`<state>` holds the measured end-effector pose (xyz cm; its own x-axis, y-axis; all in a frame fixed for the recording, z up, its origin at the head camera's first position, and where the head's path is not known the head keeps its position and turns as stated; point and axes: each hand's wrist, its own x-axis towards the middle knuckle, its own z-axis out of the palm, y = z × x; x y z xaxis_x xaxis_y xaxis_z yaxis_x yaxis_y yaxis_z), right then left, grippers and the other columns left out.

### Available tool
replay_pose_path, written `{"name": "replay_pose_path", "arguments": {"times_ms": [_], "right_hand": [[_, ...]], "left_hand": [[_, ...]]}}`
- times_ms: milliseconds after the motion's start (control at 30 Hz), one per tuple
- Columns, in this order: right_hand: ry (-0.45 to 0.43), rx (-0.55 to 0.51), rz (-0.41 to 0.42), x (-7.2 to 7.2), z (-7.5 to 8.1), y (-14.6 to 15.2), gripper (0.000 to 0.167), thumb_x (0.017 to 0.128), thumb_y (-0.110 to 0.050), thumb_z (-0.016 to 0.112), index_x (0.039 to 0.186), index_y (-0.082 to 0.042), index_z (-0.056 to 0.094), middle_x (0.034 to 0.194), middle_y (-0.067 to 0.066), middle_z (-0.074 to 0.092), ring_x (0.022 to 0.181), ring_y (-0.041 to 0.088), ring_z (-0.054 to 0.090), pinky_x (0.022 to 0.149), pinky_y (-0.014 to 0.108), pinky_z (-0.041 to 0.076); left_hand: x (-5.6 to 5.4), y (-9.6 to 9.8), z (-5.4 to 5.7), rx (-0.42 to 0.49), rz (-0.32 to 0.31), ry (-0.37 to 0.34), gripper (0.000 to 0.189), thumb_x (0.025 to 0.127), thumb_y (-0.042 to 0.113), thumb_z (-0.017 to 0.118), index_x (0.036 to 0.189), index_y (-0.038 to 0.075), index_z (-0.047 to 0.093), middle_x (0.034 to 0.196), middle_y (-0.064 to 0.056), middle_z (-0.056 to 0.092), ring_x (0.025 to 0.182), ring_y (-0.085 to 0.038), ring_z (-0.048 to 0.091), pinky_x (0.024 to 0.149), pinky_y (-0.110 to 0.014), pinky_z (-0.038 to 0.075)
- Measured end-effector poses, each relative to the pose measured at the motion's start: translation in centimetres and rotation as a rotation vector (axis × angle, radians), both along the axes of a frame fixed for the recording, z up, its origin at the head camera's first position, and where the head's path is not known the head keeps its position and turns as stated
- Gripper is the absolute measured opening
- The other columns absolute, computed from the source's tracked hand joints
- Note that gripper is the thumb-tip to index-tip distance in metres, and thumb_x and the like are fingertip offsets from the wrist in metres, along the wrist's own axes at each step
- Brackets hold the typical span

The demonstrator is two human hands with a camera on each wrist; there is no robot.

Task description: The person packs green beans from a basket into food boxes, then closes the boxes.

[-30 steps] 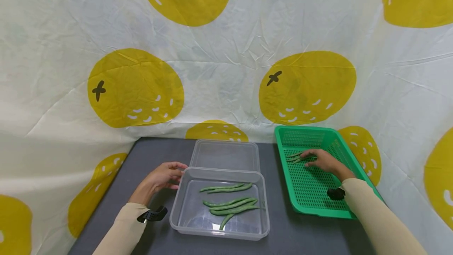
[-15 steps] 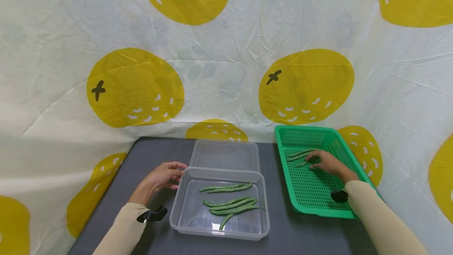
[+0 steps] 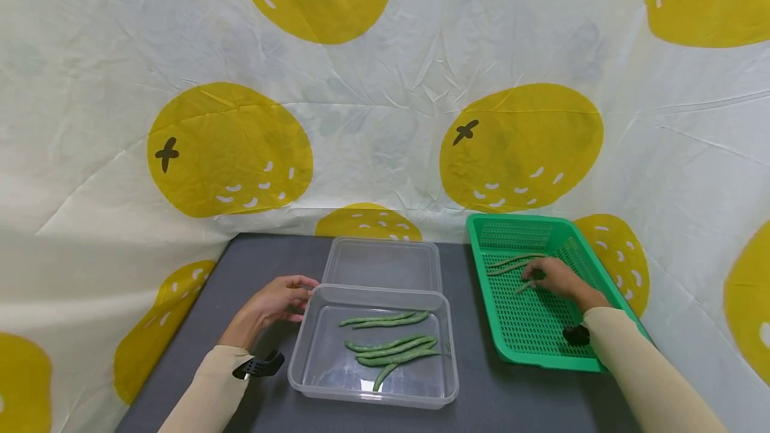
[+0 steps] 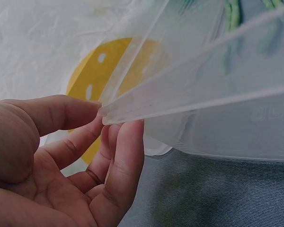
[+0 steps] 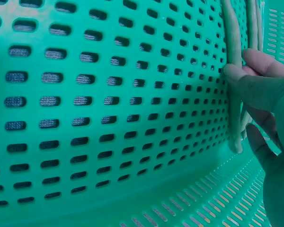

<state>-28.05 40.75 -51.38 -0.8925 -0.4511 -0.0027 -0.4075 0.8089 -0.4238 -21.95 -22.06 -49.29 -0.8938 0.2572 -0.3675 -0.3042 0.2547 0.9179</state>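
Observation:
In the head view, my left hand (image 3: 273, 303) is at the back left corner of a clear plastic container (image 3: 373, 399). The left wrist view shows its thumb and fingers pinching the rim. Several green beans (image 3: 394, 347) lie in loose rows inside the container. My right hand (image 3: 559, 279) reaches into a green plastic basket (image 3: 544, 358). Its thumb and fingers pinch a green bean (image 5: 233, 38), whose tip sticks out to the left in the head view. Beyond that hand, more green beans (image 3: 505, 269) rest on the basket floor, partly hidden behind the fingers.
A clear lid (image 3: 385, 262) lies flat behind the container. Dark grey tabletop (image 3: 472, 386) separates container and basket. Hanging cloth with yellow fruit prints (image 3: 385, 152) closes off the back and sides.
My right hand has shifted slightly right from the row of beans and now pinches one bean, drawn toward me and apart from the others. My left hand stays put.

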Motion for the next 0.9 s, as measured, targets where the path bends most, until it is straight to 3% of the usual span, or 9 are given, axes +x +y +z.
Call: {"name": "replay_pose_path", "arguments": {"times_ms": [300,533,900], "right_hand": [[-0.047,0.016,0.056,0.1,0.3,-0.3,0.015,0.087,-0.001,0.076,0.101,-0.005,0.073,0.098,0.007,0.071,0.091,0.029,0.067,0.075,0.041,0.056],[-0.139,-0.034,0.090,0.8,1.2,-0.4,0.019,0.087,0.013,0.068,0.101,0.000,0.069,0.099,0.014,0.067,0.091,0.033,0.067,0.073,0.033,0.057],[-0.020,0.017,0.136,0.8,1.3,-0.7,0.016,0.091,0.004,0.069,0.102,-0.007,0.073,0.099,0.008,0.070,0.087,0.021,0.066,0.072,0.034,0.056]], "left_hand": [[0.2,0.0,0.3,-0.002,0.001,0.011,0.040,0.096,0.009,0.059,0.134,-0.004,0.056,0.118,-0.023,0.067,0.087,-0.023,0.068,0.070,-0.040,0.059],[0.2,0.0,0.4,-0.001,0.002,0.010,0.040,0.097,0.010,0.059,0.134,-0.004,0.057,0.117,-0.021,0.067,0.086,-0.022,0.067,0.070,-0.040,0.059],[0.2,-0.1,0.2,-0.007,-0.012,0.005,0.040,0.096,0.009,0.058,0.134,-0.004,0.057,0.121,-0.023,0.066,0.087,-0.022,0.068,0.071,-0.040,0.059]]}}
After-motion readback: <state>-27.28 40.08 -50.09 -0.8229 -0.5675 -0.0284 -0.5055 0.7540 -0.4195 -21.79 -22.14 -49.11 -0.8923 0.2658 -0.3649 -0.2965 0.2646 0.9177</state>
